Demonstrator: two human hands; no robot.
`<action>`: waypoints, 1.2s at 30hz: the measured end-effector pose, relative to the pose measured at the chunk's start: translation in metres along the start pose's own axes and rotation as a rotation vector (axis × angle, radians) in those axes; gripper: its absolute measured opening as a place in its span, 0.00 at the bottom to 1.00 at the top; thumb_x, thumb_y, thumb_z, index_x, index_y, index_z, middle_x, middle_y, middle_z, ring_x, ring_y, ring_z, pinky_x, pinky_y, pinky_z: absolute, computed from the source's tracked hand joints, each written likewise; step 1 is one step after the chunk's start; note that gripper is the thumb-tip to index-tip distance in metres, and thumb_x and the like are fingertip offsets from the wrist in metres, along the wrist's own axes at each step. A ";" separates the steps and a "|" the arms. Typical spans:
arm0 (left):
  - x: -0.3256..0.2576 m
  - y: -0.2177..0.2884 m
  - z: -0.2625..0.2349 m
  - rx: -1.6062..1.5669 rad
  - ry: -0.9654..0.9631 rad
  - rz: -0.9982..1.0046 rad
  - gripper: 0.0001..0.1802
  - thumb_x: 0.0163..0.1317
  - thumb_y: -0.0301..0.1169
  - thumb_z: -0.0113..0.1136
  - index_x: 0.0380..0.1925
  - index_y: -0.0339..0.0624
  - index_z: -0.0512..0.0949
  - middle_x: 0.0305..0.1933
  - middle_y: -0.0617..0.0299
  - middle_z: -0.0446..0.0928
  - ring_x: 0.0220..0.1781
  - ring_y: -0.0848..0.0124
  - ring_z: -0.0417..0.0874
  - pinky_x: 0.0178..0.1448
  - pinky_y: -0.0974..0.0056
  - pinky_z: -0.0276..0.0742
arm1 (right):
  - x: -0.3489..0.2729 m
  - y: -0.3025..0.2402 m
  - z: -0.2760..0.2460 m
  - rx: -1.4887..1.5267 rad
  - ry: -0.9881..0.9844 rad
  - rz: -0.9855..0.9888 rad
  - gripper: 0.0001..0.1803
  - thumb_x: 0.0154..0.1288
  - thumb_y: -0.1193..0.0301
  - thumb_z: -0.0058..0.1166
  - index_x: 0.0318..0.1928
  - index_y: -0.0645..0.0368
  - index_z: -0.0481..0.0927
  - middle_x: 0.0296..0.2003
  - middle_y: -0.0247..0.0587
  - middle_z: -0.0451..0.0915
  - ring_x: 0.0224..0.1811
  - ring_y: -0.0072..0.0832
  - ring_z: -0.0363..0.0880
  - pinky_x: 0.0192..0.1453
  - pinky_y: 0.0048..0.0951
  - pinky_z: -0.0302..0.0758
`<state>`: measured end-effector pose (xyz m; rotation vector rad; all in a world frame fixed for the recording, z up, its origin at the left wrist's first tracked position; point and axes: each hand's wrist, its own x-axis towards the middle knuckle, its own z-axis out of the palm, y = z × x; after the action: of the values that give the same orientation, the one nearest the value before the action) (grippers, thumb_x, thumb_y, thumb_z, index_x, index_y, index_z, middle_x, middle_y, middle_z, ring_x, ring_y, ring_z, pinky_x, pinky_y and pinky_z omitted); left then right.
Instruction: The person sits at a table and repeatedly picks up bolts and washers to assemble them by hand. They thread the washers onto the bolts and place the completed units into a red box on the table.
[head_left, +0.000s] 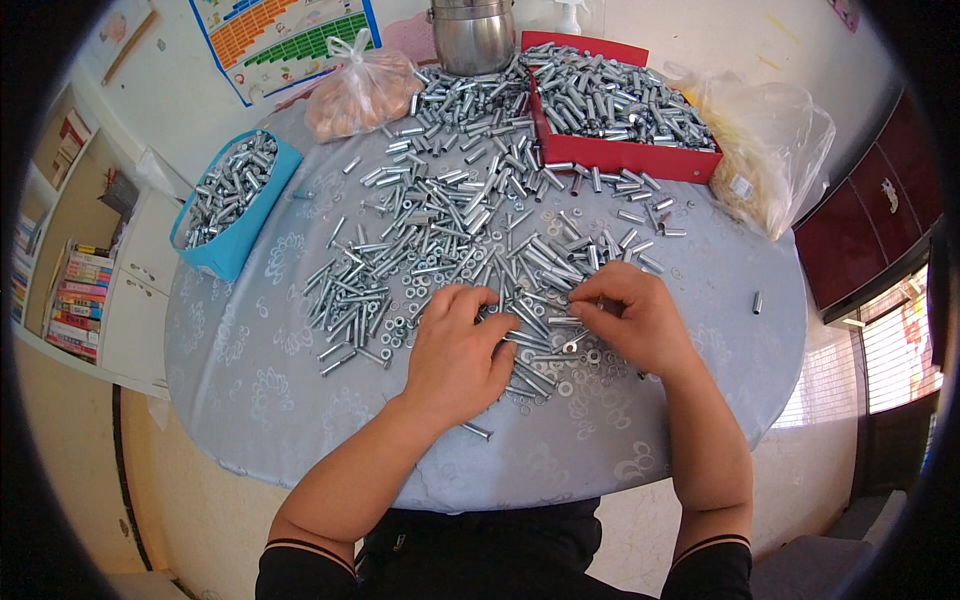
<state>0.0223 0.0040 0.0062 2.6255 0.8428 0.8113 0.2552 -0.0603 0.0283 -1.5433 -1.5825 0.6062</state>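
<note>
Loose silver bolts point(345, 300), metal sleeves point(555, 262), nuts and washers point(566, 388) are heaped over the middle of the table. At the near edge of this heap, my left hand point(455, 350) is closed, its fingers curled among the bolts. What lies in its grip is hidden. To its right, my right hand point(635, 315) pinches with thumb and forefinger close over the pile. Anything between those fingertips is too small to make out. A single bolt point(477, 431) rests apart, just below my left hand.
A blue box point(232, 245) of metal sleeves stands at the left. Behind are a tied bag point(362, 95) of brownish pieces, a steel pot point(473, 40) and a full red box point(630, 158). A clear bag point(775, 150) sits at right, beyond a lone sleeve point(757, 302).
</note>
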 end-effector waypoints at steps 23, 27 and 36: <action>-0.001 -0.006 -0.002 -0.301 0.240 -0.073 0.08 0.58 0.26 0.68 0.36 0.37 0.83 0.34 0.55 0.81 0.33 0.63 0.80 0.35 0.63 0.75 | 0.000 0.002 0.003 0.255 -0.065 0.022 0.12 0.71 0.77 0.53 0.53 0.59 0.76 0.40 0.37 0.80 0.32 0.24 0.76 0.40 0.26 0.76; 0.000 -0.003 -0.002 -0.313 0.254 -0.065 0.07 0.57 0.26 0.68 0.36 0.36 0.83 0.33 0.55 0.81 0.32 0.63 0.81 0.36 0.62 0.75 | 0.001 0.005 0.007 0.671 -0.054 0.253 0.13 0.74 0.76 0.51 0.56 0.60 0.71 0.45 0.40 0.84 0.33 0.22 0.81 0.39 0.22 0.79; -0.001 -0.001 -0.002 -0.326 0.243 -0.072 0.07 0.57 0.26 0.68 0.36 0.35 0.83 0.33 0.54 0.82 0.32 0.62 0.81 0.35 0.62 0.76 | -0.001 -0.001 0.013 0.693 -0.112 0.240 0.10 0.75 0.75 0.50 0.53 0.60 0.70 0.47 0.43 0.84 0.38 0.25 0.85 0.40 0.23 0.81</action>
<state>0.0201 0.0043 0.0065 2.2316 0.7821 1.1565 0.2445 -0.0584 0.0219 -1.1770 -1.0871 1.2414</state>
